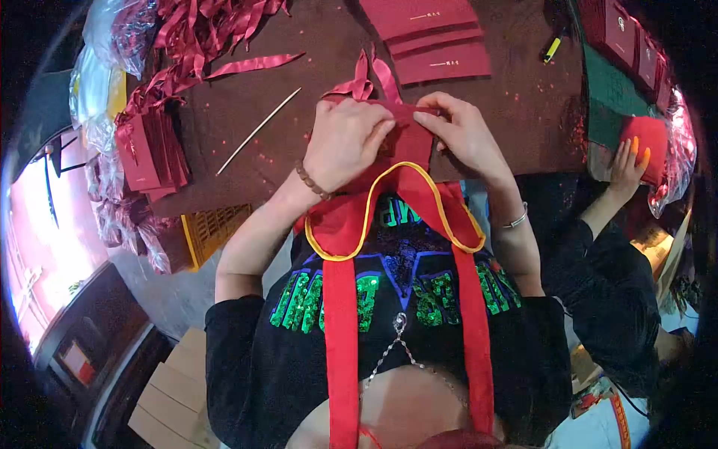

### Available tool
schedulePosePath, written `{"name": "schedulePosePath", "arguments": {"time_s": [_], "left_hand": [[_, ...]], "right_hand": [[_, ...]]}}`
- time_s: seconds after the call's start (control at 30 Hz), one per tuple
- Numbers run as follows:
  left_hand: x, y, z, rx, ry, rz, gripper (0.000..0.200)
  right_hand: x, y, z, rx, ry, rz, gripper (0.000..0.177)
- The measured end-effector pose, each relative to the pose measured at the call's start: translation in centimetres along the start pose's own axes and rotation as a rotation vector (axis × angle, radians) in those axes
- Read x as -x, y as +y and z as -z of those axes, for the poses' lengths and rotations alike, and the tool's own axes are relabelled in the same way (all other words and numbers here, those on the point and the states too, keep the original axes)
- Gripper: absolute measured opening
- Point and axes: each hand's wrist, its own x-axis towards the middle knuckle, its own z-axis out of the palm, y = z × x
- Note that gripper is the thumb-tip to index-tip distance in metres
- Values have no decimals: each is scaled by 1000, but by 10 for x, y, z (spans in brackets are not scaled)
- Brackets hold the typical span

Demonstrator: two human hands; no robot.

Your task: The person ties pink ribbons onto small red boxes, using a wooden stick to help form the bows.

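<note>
My left hand [342, 142] and my right hand [464, 131] meet at the table's near edge, both pinching a dark red paper bag [407, 138] with a red ribbon [366, 82] looped at its top. Fingers of both hands are closed on the bag's upper edge. A beaded bracelet is on the left wrist, a silver one on the right. A red apron with yellow trim [389, 202] hangs from my neck just below the hands.
Flat red bags [437, 37] lie stacked at the far side. A heap of loose ribbons [202, 30] and a thin stick [258, 131] lie to the left, with more bags [149, 150] at the left edge. Another person's hand [628, 165] holds a red bag at right.
</note>
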Motion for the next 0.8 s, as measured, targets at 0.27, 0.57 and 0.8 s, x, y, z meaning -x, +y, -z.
{"name": "schedulePosePath", "arguments": {"time_s": [0.27, 0.57, 0.8], "left_hand": [[-2, 6, -15, -184, 22, 21, 14], [-3, 10, -22, -233, 130, -26, 7], [-4, 6, -34, -324, 250, -155, 13]], "right_hand": [[3, 1, -3, -16, 37, 42, 19], [3, -2, -3, -32, 11, 62, 20], [4, 4, -9, -150, -31, 80, 19]]}}
